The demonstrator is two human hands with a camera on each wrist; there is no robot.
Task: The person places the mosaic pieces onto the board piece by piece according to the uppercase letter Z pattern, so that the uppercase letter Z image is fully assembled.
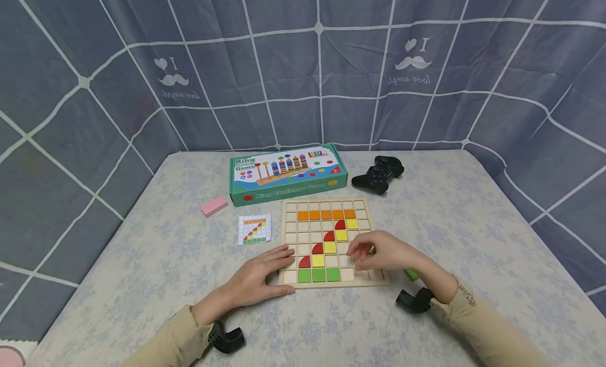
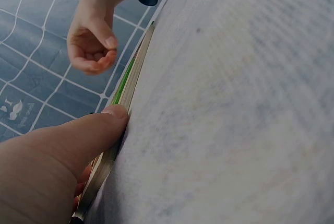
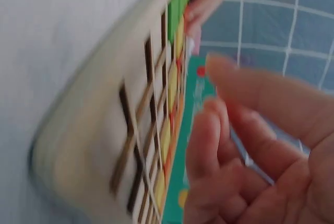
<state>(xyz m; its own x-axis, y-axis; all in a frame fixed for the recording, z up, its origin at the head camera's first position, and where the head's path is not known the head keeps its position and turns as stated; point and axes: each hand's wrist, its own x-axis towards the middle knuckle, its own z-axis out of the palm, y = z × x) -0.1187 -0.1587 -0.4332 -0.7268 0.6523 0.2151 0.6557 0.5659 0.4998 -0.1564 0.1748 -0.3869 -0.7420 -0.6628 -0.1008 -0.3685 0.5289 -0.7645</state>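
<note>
A wooden grid board (image 1: 336,287) lies flat, carrying orange, yellow and green squares and red quarter-circles. My left hand (image 1: 258,277) rests at its near left corner, fingers extended over the left edge and thumb (image 2: 112,119) against the near edge. Above the board's right side, my right hand (image 1: 381,251) hovers with bent fingers. The right wrist view shows a gap between thumb (image 3: 261,85) and fingers, with nothing visible in it. A small printed pattern card (image 1: 254,230) lies left of the board. Partly hidden by my right wrist is a green piece (image 1: 411,274).
Behind the board stands a green Ring Challenge Game box (image 1: 289,175), with a black game controller (image 1: 379,174) to its right. A pink block (image 1: 214,206) sits left of the box. Grey-blue checked curtains (image 1: 293,67) hang around the table (image 1: 180,241).
</note>
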